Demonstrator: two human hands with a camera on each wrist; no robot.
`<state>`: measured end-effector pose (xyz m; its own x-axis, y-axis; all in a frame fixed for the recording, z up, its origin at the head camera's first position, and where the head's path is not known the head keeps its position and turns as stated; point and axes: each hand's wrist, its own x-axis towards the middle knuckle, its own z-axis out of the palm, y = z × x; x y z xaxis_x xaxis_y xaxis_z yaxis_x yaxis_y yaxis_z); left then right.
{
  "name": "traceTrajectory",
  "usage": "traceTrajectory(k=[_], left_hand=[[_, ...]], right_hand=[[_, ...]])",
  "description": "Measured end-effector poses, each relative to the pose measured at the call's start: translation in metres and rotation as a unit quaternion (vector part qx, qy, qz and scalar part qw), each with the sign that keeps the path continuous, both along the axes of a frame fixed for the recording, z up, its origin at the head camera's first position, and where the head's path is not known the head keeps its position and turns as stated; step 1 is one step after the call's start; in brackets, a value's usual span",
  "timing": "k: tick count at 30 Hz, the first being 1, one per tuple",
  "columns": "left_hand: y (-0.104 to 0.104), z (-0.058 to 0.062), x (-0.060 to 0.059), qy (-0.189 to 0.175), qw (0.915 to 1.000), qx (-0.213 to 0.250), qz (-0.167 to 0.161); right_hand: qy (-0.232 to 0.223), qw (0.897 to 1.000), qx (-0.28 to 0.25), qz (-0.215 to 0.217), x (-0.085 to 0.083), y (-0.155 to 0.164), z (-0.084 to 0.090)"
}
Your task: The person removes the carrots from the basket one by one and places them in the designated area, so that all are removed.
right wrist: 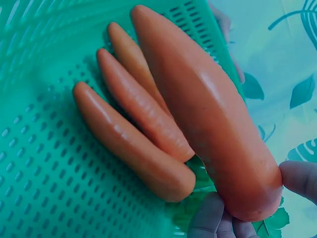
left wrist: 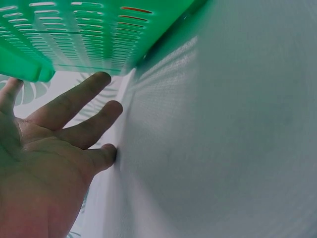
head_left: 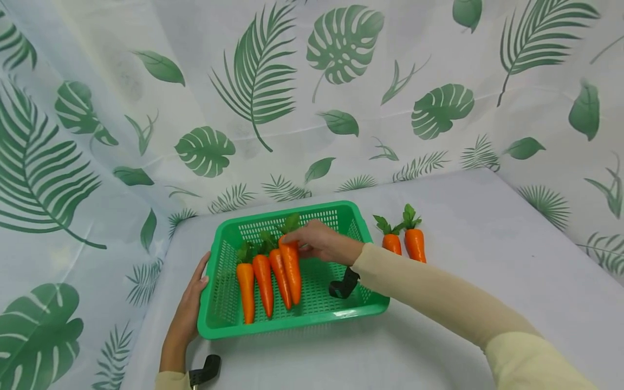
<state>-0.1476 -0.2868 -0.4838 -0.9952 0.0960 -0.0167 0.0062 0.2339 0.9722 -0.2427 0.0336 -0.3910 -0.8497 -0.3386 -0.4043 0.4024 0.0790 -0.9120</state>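
Green perforated basket [head_left: 292, 323], standing on a white surface [head_left: 468, 233]. Three orange carrots [head_left: 264, 284] lie inside it, side by side. Held carrot [head_left: 292, 271]: over the basket floor, just right of those three, its thick end pinched by the right hand [head_left: 319, 241] between thumb and fingers. Left hand [head_left: 192, 300]: fingers straight and spread, touching the basket's left side. Two loose carrots [head_left: 415, 245]: on the surface, right of the basket.

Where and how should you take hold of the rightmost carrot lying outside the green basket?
Probably grip the carrot across its thick shoulder, just below the leaves, coming from above and the right: the neighbouring carrot lies close on its left, and the sleeve hides its lower end.
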Motion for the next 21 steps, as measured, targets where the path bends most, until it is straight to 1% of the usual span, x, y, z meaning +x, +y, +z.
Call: traceTrajectory(k=[8,13,21], left_hand=[[0.000,0.001,0.000,0.000,1.0000,0.005,-0.001],[-0.001,0.000,0.000,0.001,1.0000,0.007,-0.002],[-0.001,-0.001,-0.001,0.001,0.9999,0.013,-0.007]], right_hand=[[0.013,1.000,-0.004,0.026,0.004,0.008,0.012],[0.010,1.000,-0.003,0.021,0.005,0.015,0.018],[0.008,1.000,-0.009,0.016,0.005,0.029,0.021]])
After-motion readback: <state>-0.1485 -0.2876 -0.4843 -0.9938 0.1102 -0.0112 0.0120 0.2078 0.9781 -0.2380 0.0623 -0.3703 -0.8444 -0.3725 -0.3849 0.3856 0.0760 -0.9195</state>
